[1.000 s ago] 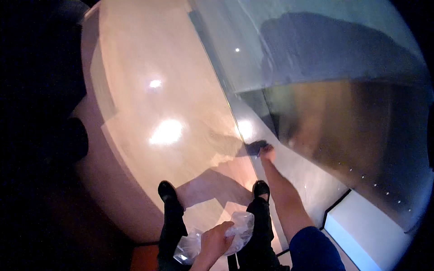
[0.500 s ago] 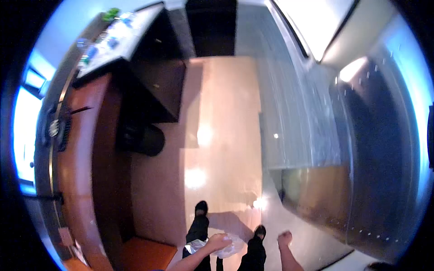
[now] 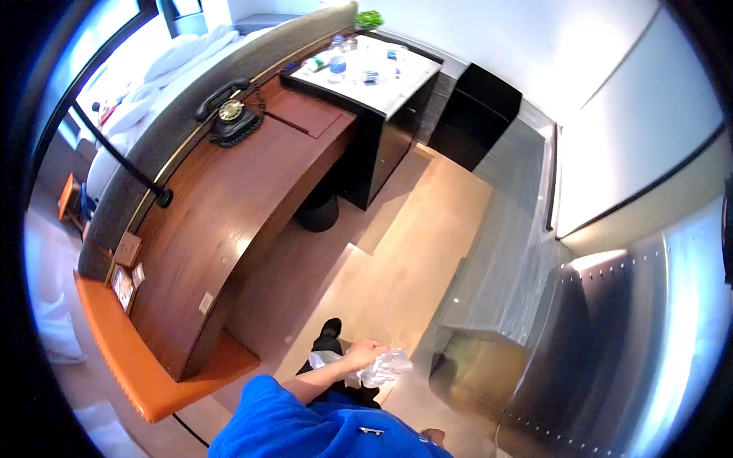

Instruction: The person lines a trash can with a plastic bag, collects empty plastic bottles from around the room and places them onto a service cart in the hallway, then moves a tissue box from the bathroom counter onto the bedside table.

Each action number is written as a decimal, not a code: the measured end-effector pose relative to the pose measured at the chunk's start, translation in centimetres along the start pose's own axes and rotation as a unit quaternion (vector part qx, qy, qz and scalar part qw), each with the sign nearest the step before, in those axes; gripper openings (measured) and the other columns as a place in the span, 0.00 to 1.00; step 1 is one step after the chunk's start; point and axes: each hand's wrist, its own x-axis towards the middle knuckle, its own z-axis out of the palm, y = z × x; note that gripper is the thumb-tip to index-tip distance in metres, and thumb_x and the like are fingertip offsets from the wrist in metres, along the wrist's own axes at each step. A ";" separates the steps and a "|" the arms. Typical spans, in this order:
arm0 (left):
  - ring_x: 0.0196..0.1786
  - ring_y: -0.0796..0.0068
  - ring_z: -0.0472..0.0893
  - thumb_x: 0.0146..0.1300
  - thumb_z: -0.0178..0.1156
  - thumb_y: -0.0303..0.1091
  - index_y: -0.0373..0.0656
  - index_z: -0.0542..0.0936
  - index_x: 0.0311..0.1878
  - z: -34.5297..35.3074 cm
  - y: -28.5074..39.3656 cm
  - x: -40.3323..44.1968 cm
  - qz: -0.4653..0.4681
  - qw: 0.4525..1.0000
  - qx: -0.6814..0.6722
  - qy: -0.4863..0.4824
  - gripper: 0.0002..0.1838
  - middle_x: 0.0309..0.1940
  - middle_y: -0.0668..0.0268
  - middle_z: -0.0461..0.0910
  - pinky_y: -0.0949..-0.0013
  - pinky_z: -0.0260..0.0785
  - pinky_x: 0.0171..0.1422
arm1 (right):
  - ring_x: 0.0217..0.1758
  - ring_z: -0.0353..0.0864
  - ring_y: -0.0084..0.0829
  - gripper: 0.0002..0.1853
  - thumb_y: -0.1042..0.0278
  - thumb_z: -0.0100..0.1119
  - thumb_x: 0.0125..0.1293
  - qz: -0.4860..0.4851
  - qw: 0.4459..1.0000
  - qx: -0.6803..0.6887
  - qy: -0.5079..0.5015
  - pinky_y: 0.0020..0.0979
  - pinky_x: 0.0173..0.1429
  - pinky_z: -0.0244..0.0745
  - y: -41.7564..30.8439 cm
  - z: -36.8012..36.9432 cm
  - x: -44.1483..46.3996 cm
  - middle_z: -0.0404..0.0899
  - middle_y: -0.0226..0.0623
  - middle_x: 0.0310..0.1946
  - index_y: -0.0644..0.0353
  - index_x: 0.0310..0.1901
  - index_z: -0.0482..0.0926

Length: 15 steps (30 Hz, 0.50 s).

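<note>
My left hand (image 3: 366,353) is closed around a crumpled, clear plastic bag (image 3: 388,368), held in front of my legs above the floor. Part of the plastic spreads out on both sides of the fist. Low in the view, just beyond the edge of my blue shirt, only a small part of my right hand (image 3: 434,435) shows; its fingers are not clear enough to read, and nothing is visible in it. One dark shoe (image 3: 330,328) steps forward on the wooden floor.
To the left runs a curved wooden desk (image 3: 229,202) with a black rotary telephone (image 3: 233,118) and an orange end (image 3: 145,382). Bottles stand on a white-topped cabinet (image 3: 389,95). A black box-shaped unit (image 3: 475,114) stands behind, and a riveted metal surface (image 3: 603,343) lies right.
My view has swung left and up, bringing the desk and telephone into fuller sight. The plastic bag stays in my left hand. My right hand has dropped mostly behind my shirt.
</note>
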 end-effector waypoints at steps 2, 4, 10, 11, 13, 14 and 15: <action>0.27 0.72 0.78 0.54 0.59 0.45 0.39 0.81 0.29 -0.3 -1.6 -1.5 -0.037 0.970 -0.233 0.059 0.16 0.22 0.64 0.80 0.68 0.68 0.33 | 0.19 0.75 0.32 0.09 0.76 0.61 0.44 0.047 0.993 0.069 -0.078 0.30 0.23 0.70 -2.3 -2.4 1.0 0.80 0.43 0.24 0.65 0.30 0.77; 0.24 0.82 0.74 0.50 0.64 0.33 0.38 0.81 0.28 -1.6 -3.3 -0.7 -0.017 0.954 -0.283 0.098 0.08 0.19 0.70 0.77 0.75 0.65 0.29 | 0.20 0.75 0.32 0.09 0.74 0.60 0.45 0.070 0.996 -0.009 -0.051 0.31 0.24 0.70 -10.6 -1.8 1.9 0.80 0.43 0.24 0.65 0.31 0.77; 0.26 0.82 0.73 0.51 0.64 0.26 0.41 0.73 0.22 -12.9 0.6 -0.1 -0.007 0.915 -0.361 0.179 0.09 0.22 0.70 0.77 0.77 0.66 0.30 | 0.23 0.76 0.33 0.10 0.70 0.58 0.50 0.026 0.999 -0.024 -0.024 0.33 0.28 0.72 -30.5 4.6 7.2 0.79 0.41 0.26 0.64 0.34 0.77; 0.28 0.83 0.73 0.54 0.61 0.24 0.42 0.71 0.24 -12.4 -3.4 4.3 0.073 0.899 -0.392 0.180 0.08 0.22 0.70 0.76 0.76 0.66 0.32 | 0.24 0.76 0.33 0.10 0.69 0.58 0.50 0.018 0.999 -0.016 -0.023 0.33 0.29 0.72 -33.2 5.7 8.0 0.79 0.41 0.27 0.64 0.34 0.77; 0.28 0.82 0.72 0.55 0.59 0.22 0.42 0.72 0.26 -16.6 -2.3 6.3 0.104 0.905 -0.350 0.221 0.06 0.22 0.70 0.76 0.76 0.65 0.32 | 0.25 0.76 0.33 0.11 0.67 0.57 0.52 0.006 1.000 0.002 -0.020 0.34 0.30 0.72 -38.1 7.8 9.9 0.79 0.40 0.27 0.63 0.35 0.77; 0.28 0.82 0.72 0.56 0.57 0.20 0.42 0.73 0.29 -19.2 -1.0 7.4 0.136 0.909 -0.302 0.251 0.05 0.23 0.70 0.76 0.75 0.65 0.32 | 0.25 0.76 0.33 0.11 0.67 0.57 0.53 0.004 1.000 0.010 -0.020 0.34 0.30 0.72 -40.3 8.6 11.0 0.79 0.40 0.28 0.63 0.36 0.77; 0.28 0.82 0.72 0.56 0.57 0.20 0.42 0.73 0.29 -21.3 0.6 8.6 0.135 0.908 -0.304 0.254 0.05 0.23 0.70 0.76 0.75 0.65 0.32 | 0.26 0.76 0.33 0.11 0.66 0.56 0.53 0.002 1.000 0.024 -0.020 0.35 0.31 0.73 -42.3 9.4 12.2 0.79 0.39 0.28 0.63 0.36 0.77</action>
